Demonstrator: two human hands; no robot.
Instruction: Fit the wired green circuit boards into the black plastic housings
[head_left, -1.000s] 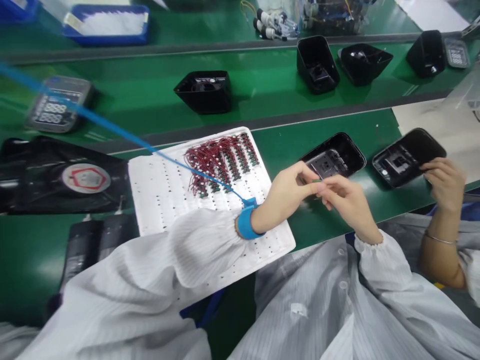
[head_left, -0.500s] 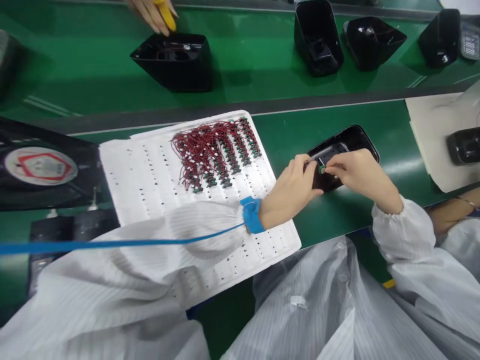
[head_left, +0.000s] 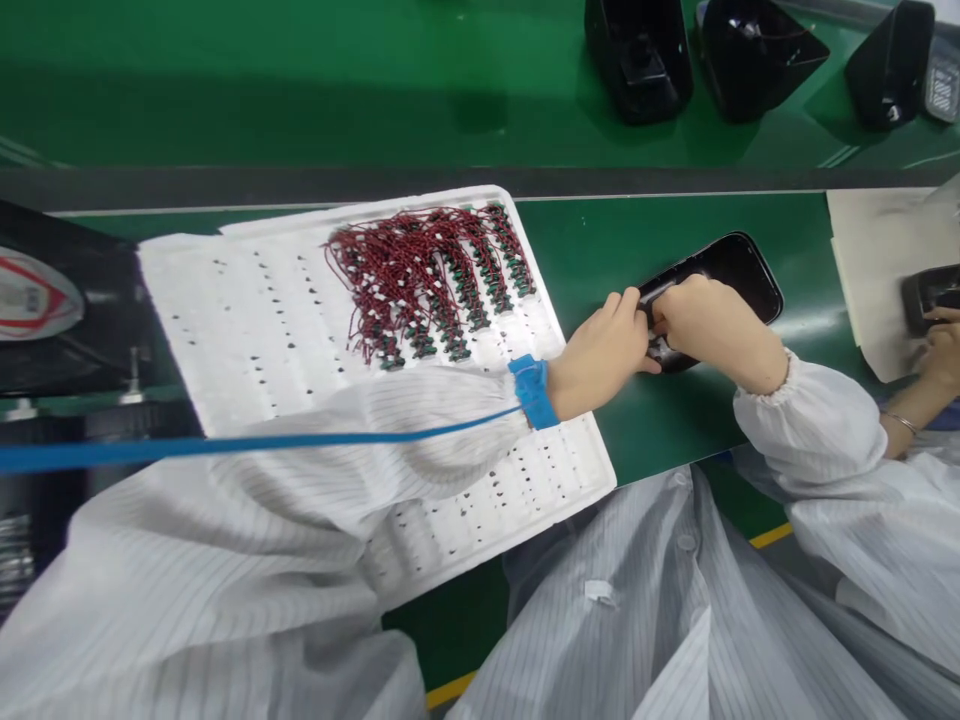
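So the right hand [head_left: 709,320] is bunched up, fingers bent down into the black case [head_left: 742,268], and I honestly can't tell if there's anything pinched in there since the knuckles cover it. Left hand [head_left: 604,350] is right up against it, fingers curled at the case's left end with the thumb poking out below, can't tell how tight a grip that is either. Case sits tilted at an angle on the green bench [head_left: 585,262], open side up

Left wrist has a blue strap [head_left: 534,392] with a cord [head_left: 405,436] running off to the left. That forearm lies across a white tray [head_left: 225,365], which has a heap of red wires [head_left: 405,265] and small green boards [head_left: 469,300] in rows toward its upper right

Further out, a co-worker's hand [head_left: 943,355] is at another case [head_left: 926,298] by some paper [head_left: 870,255]. Three black housings [head_left: 754,60] sit up top, and a labelled black thing [head_left: 105,290] is far left
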